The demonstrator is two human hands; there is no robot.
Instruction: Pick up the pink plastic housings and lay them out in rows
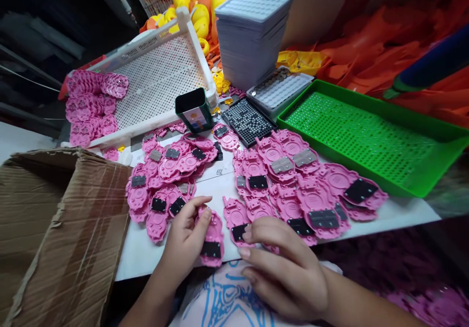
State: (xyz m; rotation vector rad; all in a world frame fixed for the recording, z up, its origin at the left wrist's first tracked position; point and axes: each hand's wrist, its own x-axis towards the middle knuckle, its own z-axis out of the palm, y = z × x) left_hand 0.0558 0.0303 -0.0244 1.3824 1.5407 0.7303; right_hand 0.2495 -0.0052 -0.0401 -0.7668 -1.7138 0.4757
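Observation:
My left hand (188, 231) is closed on the edge of a pink plastic casing (216, 231), thumb on top, at the table's front edge. This casing has a black cover plate with small shiny dots near its lower end. My right hand (287, 266) hovers to its right, fingers bent and apart, with nothing visible in them. Its fingertips are close to another pink casing (236, 214) with a black plate; its palm side is hidden. Rows of similar casings (317, 195), with black or grey plates, lie beyond my right hand. An overlapping heap of casings (157, 219) lies beyond my left.
A cardboard box (91, 209) stands at left. Behind are a white crate (161, 117) with stacked pink parts, a dark green container (192, 112), a black tray (249, 121) of small metal pieces, stacked pale trays (252, 43) and a green basket (366, 136).

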